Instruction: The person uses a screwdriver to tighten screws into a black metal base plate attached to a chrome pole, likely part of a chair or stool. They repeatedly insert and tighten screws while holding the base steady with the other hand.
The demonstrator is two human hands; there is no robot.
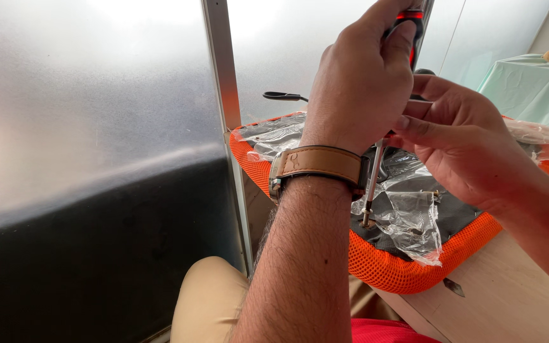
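Left hand (360, 76) grips a screwdriver (372, 184) upright on the orange seat (389, 270); right hand (462, 136) pinches its shaft, near the bench's left edge.

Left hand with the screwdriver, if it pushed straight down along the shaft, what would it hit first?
Most likely the screw spot on the dark underside of the orange mesh seat. The left hand grips the screwdriver, whose tip already sits there beside the clear plastic wrap; depth is hard to judge.
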